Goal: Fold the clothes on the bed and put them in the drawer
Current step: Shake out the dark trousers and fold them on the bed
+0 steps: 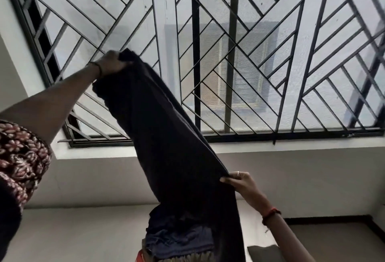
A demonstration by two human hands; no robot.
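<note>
A long dark navy garment hangs stretched in the air in front of the window. My left hand grips its top end, raised high at the upper left. My right hand pinches the garment's right edge lower down, at about mid-length. The cloth's lower part falls out of view at the bottom. Below it lies a pile of clothes, dark blue on top with brownish and red pieces underneath.
A large window with a black diagonal metal grille fills the wall ahead, above a white sill. A pale surface spreads at the lower left. A dark cushion-like thing lies at the bottom right.
</note>
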